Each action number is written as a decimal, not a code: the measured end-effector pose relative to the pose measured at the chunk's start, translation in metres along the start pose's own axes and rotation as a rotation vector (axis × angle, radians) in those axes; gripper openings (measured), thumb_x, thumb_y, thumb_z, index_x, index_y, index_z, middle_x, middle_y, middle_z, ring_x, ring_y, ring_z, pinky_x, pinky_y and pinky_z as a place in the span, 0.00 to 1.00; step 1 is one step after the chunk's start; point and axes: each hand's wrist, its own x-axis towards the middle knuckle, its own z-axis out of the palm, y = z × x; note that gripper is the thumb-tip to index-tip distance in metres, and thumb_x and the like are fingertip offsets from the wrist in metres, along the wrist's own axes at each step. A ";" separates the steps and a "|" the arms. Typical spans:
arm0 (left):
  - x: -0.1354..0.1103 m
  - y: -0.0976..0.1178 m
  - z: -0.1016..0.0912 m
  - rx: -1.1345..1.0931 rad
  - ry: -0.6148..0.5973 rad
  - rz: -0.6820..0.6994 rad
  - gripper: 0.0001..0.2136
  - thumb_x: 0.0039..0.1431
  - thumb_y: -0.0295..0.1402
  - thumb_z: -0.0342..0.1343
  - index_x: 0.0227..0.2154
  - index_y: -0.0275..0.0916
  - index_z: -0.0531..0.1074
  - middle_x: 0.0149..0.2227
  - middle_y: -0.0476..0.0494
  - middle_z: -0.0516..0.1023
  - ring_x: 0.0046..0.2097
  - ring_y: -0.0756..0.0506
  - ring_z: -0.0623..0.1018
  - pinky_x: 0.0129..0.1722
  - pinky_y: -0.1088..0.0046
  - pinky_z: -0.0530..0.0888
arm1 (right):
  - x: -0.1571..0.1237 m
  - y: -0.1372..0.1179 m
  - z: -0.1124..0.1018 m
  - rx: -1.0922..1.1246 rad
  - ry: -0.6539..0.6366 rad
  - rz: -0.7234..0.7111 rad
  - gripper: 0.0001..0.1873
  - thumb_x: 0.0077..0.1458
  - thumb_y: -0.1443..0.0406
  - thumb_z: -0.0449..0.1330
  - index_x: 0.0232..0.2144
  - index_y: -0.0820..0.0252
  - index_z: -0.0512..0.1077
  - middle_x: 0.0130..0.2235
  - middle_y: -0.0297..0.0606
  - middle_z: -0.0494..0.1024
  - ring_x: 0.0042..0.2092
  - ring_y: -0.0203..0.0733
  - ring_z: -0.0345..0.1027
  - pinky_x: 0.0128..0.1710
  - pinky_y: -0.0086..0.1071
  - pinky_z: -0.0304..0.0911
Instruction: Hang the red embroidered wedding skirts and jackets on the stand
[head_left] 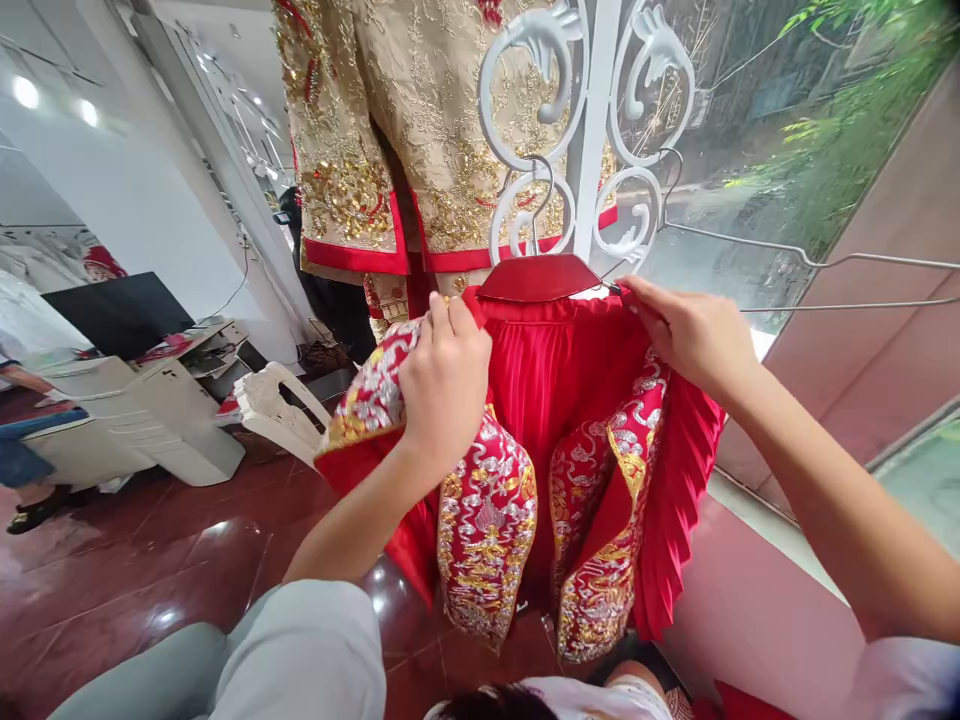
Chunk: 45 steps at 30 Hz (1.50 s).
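A red pleated skirt (536, 370) with gold and silver embroidered panels hangs from a red hanger (538, 278), whose metal hook rises against the white scrollwork. My left hand (446, 385) is closed on the left end of the skirt's waistband, fingers curled over the fabric. At the right end, my right hand (694, 335) pinches the waistband beside the hanger's metal clip; thumb and fingers partly hide that spot. Rounded embroidered panels (491, 530) dangle below my hands. Pleats fan out under my right forearm.
Behind hangs a gold embroidered garment (442, 120) with red trim. A bare wire hanger (810, 262) hooks onto the white metal scrollwork (581, 130). Left are a white chair (281, 405) and a desk with a monitor (124, 315). A person (577, 698) is close below; another stands far left.
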 end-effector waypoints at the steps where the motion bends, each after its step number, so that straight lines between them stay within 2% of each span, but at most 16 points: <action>1: -0.009 -0.002 0.003 0.026 -0.037 -0.002 0.16 0.62 0.28 0.43 0.49 0.28 0.68 0.53 0.24 0.72 0.52 0.33 0.75 0.45 0.56 0.75 | 0.001 0.003 0.001 0.003 0.007 -0.004 0.23 0.59 0.64 0.52 0.56 0.48 0.67 0.41 0.40 0.80 0.32 0.43 0.72 0.27 0.30 0.55; 4: -0.026 -0.018 0.010 0.038 -0.116 0.027 0.20 0.63 0.30 0.44 0.55 0.27 0.65 0.57 0.24 0.68 0.58 0.32 0.70 0.50 0.53 0.73 | 0.003 0.010 0.007 0.018 0.041 -0.021 0.21 0.60 0.62 0.53 0.55 0.48 0.69 0.43 0.39 0.80 0.34 0.45 0.74 0.28 0.32 0.55; 9: -0.025 -0.063 -0.001 -0.086 -0.058 0.022 0.22 0.63 0.39 0.47 0.57 0.35 0.64 0.59 0.35 0.68 0.61 0.38 0.66 0.61 0.53 0.63 | 0.002 0.006 0.016 0.124 0.046 -0.041 0.20 0.61 0.60 0.54 0.54 0.51 0.70 0.46 0.40 0.79 0.37 0.45 0.75 0.29 0.33 0.56; 14: -0.036 -0.102 -0.021 -0.143 -0.376 -0.123 0.37 0.58 0.46 0.53 0.66 0.41 0.45 0.67 0.36 0.52 0.66 0.35 0.57 0.63 0.52 0.59 | 0.000 -0.001 0.017 0.128 0.070 -0.016 0.20 0.60 0.61 0.54 0.54 0.51 0.70 0.41 0.40 0.80 0.34 0.44 0.74 0.28 0.32 0.54; 16: -0.052 -0.108 -0.026 -0.103 -0.371 -0.117 0.39 0.57 0.44 0.55 0.66 0.40 0.43 0.68 0.35 0.48 0.67 0.34 0.54 0.63 0.51 0.58 | -0.001 -0.004 0.015 0.116 0.079 0.004 0.20 0.59 0.60 0.54 0.53 0.51 0.70 0.40 0.40 0.81 0.34 0.44 0.73 0.28 0.32 0.54; 19: -0.076 -0.107 -0.028 -0.100 -0.230 -0.106 0.25 0.62 0.32 0.46 0.63 0.40 0.56 0.64 0.39 0.59 0.64 0.39 0.62 0.62 0.58 0.63 | -0.002 -0.010 0.014 0.105 0.062 0.056 0.20 0.60 0.59 0.54 0.54 0.52 0.70 0.39 0.41 0.80 0.33 0.42 0.72 0.28 0.32 0.54; 22: -0.090 -0.105 -0.022 -0.110 -0.129 -0.153 0.22 0.61 0.26 0.43 0.58 0.43 0.65 0.55 0.43 0.73 0.55 0.42 0.74 0.55 0.65 0.71 | -0.003 -0.016 0.016 0.109 0.042 0.095 0.20 0.60 0.60 0.53 0.54 0.52 0.70 0.38 0.42 0.80 0.34 0.42 0.70 0.31 0.33 0.56; 24: -0.094 -0.104 -0.014 -0.114 -0.151 -0.192 0.22 0.61 0.26 0.44 0.57 0.42 0.66 0.52 0.42 0.76 0.52 0.41 0.76 0.52 0.64 0.73 | -0.007 -0.018 0.020 0.113 0.054 0.110 0.23 0.59 0.60 0.54 0.56 0.53 0.67 0.40 0.43 0.79 0.37 0.44 0.70 0.34 0.34 0.58; 27: -0.103 -0.093 -0.002 -0.119 -0.179 -0.210 0.24 0.60 0.28 0.47 0.60 0.41 0.61 0.55 0.37 0.73 0.55 0.38 0.73 0.55 0.56 0.69 | -0.024 -0.026 0.023 0.101 0.113 0.090 0.29 0.58 0.60 0.53 0.62 0.56 0.59 0.50 0.48 0.74 0.47 0.51 0.68 0.43 0.41 0.62; 29: -0.111 -0.075 0.000 -0.099 -0.025 -0.158 0.28 0.57 0.28 0.53 0.62 0.39 0.58 0.58 0.34 0.69 0.58 0.37 0.70 0.59 0.51 0.64 | -0.045 -0.039 0.023 0.073 0.161 0.087 0.33 0.58 0.59 0.53 0.64 0.57 0.53 0.58 0.52 0.65 0.56 0.57 0.60 0.51 0.49 0.59; 31: -0.119 -0.049 0.001 -0.142 0.142 -0.007 0.29 0.53 0.27 0.57 0.60 0.41 0.60 0.57 0.34 0.69 0.59 0.37 0.69 0.59 0.51 0.65 | -0.072 -0.058 0.027 0.042 0.200 0.133 0.38 0.56 0.57 0.55 0.65 0.57 0.48 0.63 0.55 0.55 0.61 0.63 0.52 0.55 0.56 0.54; 32: -0.121 -0.035 0.002 -0.197 0.160 0.095 0.27 0.53 0.25 0.57 0.57 0.43 0.63 0.54 0.36 0.72 0.58 0.38 0.70 0.59 0.52 0.66 | -0.085 -0.068 0.032 0.043 0.181 0.159 0.41 0.55 0.56 0.56 0.66 0.57 0.45 0.64 0.55 0.51 0.63 0.64 0.49 0.56 0.58 0.53; 35: -0.115 -0.003 0.018 -0.284 -0.029 0.296 0.16 0.55 0.25 0.55 0.47 0.45 0.71 0.51 0.40 0.75 0.55 0.41 0.73 0.58 0.54 0.67 | -0.117 -0.090 0.056 0.096 0.108 0.285 0.46 0.52 0.56 0.59 0.66 0.57 0.41 0.66 0.59 0.43 0.64 0.69 0.44 0.54 0.62 0.53; 37: -0.104 0.004 0.037 -0.199 -0.170 0.260 0.14 0.58 0.27 0.52 0.47 0.42 0.72 0.56 0.36 0.71 0.58 0.38 0.70 0.59 0.48 0.63 | -0.132 -0.088 0.074 0.191 0.144 0.432 0.42 0.54 0.60 0.56 0.66 0.59 0.42 0.63 0.61 0.53 0.61 0.66 0.53 0.51 0.60 0.58; 40: -0.091 -0.009 0.061 -0.074 -0.291 0.146 0.19 0.59 0.30 0.51 0.54 0.37 0.67 0.63 0.30 0.60 0.63 0.31 0.62 0.59 0.40 0.58 | -0.149 -0.065 0.089 0.405 0.250 0.606 0.33 0.53 0.67 0.52 0.61 0.58 0.55 0.50 0.52 0.72 0.49 0.54 0.69 0.46 0.48 0.66; 45: -0.090 -0.044 0.063 0.028 -0.328 0.108 0.23 0.62 0.32 0.47 0.60 0.39 0.60 0.64 0.29 0.58 0.65 0.31 0.58 0.61 0.39 0.52 | -0.167 -0.026 0.068 0.607 0.324 0.686 0.20 0.49 0.68 0.51 0.45 0.56 0.72 0.43 0.42 0.78 0.43 0.47 0.73 0.42 0.39 0.68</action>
